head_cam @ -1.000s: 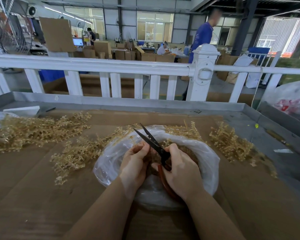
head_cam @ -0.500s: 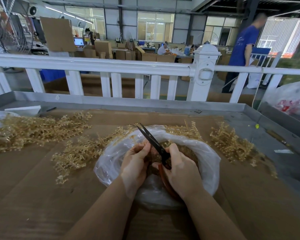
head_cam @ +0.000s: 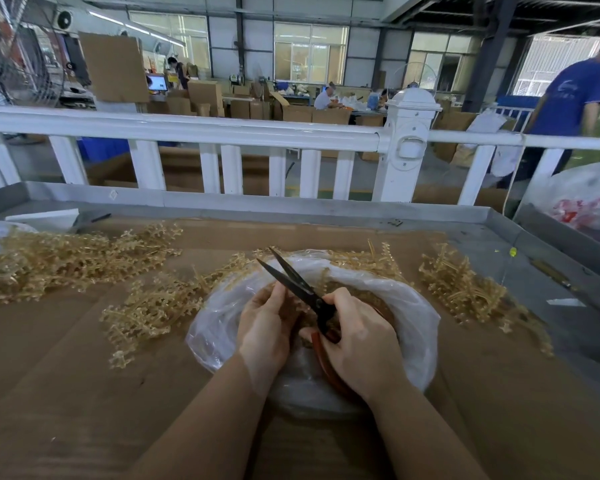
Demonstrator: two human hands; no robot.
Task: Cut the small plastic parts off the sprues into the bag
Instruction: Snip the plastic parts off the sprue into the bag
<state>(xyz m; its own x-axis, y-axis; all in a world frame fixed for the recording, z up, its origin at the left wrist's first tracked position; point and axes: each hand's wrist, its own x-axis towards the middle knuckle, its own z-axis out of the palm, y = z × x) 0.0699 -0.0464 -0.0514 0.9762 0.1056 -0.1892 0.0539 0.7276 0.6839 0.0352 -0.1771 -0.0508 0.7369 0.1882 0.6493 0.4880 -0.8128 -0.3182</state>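
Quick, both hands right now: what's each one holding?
Left hand: fingers curled over the bag; what it pinches is hidden.
Right hand: grips the scissors, blades open.

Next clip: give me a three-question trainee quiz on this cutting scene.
1. True or false: the scissors have their blades open.
2. Which hand grips the scissors' red handles? A) left hand B) right hand
3. Fill in: both hands work above the open ____.

Key: 1 true. 2 B. 3 bag; sprues lie on the cardboard to its left and right, and what the left hand grips is hidden.
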